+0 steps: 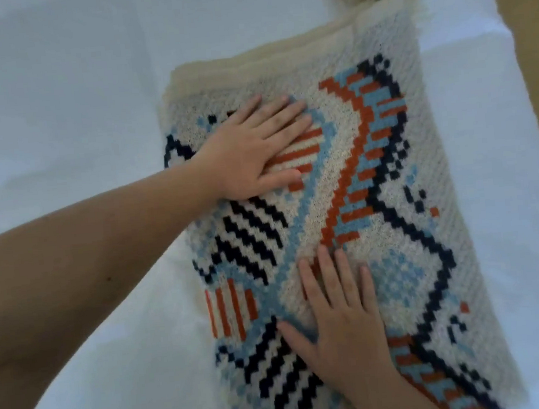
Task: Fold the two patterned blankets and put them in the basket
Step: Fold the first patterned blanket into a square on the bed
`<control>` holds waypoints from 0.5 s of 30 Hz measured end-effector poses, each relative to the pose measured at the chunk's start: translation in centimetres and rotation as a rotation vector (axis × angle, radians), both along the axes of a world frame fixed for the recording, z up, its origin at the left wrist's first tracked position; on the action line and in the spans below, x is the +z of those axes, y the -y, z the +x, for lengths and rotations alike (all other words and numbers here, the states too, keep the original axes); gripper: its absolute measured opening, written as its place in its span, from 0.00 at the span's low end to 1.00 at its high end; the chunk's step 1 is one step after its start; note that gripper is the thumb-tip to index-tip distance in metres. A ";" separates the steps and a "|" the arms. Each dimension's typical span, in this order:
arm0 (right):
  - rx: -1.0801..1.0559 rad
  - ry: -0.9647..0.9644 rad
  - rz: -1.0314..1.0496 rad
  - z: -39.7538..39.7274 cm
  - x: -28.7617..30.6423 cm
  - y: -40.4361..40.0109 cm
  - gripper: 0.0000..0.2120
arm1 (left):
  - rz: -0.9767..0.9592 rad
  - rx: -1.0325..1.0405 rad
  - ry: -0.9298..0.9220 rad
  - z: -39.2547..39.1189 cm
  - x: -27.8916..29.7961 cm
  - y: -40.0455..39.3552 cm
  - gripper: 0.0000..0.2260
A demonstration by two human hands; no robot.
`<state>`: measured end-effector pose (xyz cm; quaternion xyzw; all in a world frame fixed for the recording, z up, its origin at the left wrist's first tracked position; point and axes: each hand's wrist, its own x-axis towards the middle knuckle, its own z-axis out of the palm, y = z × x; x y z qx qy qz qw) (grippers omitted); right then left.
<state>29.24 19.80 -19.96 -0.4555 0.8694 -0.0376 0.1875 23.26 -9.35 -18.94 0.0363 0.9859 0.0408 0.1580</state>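
A: Pressing flat near us, the right hand point(343, 315) lies with straight fingers on the folded blanket point(372, 169).
B: And the left hand point(250, 150)?
A: Farther, also flat on it; the blanket rests on the white sheet point(56, 92).

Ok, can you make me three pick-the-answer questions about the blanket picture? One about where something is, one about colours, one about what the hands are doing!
1. Where does the patterned blanket lie?
A. on a white sheet
B. in a basket
C. on a chair

2. Which colour is in its pattern?
A. green
B. orange
C. pink

3. What are the left hand and right hand doing?
A. pinching a corner
B. pressing flat on it
C. hanging in the air

Answers: 1 A, the white sheet shows around it; 2 B, orange stripes sit beside blue and navy; 3 B, straight fingers lie on the folded cloth.
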 end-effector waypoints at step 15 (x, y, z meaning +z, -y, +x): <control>0.039 0.011 0.109 4.4 0.5 -0.2 0.43 | -0.038 0.020 -0.057 6.7 0.4 2.3 0.38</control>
